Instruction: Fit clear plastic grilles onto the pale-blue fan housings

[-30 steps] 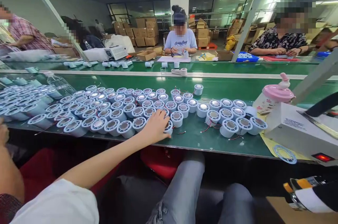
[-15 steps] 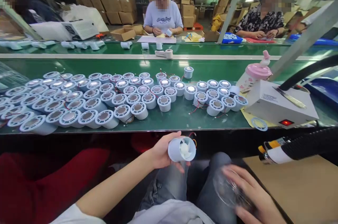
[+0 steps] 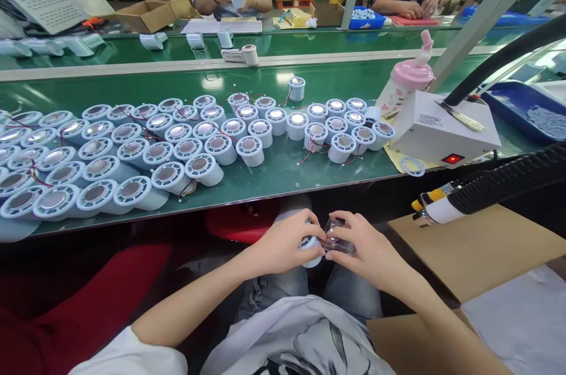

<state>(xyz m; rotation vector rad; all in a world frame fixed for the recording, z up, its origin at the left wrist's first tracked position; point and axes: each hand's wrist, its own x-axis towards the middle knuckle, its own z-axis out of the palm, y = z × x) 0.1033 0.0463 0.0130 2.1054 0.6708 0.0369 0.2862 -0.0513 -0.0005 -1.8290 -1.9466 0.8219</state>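
Above my lap, my left hand (image 3: 285,243) is closed round a light-blue cylindrical fan unit (image 3: 313,260), mostly covered by the fingers. My right hand (image 3: 369,245) grips a clear plastic cylinder (image 3: 340,234) by its sides. The two pieces are held close together, end toward end, with thin wires showing between them. Whether they touch, I cannot tell. On the green bench beyond stand many similar fan units (image 3: 250,150), round vented ends up, some with red wires trailing.
A grey box with a lit red switch (image 3: 453,158) stands at the bench's right, beside a pink-lidded cup (image 3: 411,77). A black hose (image 3: 508,183) juts in below it, over a cardboard box (image 3: 477,251). Co-workers sit across the conveyor. A red stool (image 3: 239,224) is under the bench.
My right hand has brought the clear cylinder up and left to the fan unit. My left hand has turned the unit, so its fan opening no longer faces me. The view has tilted down.
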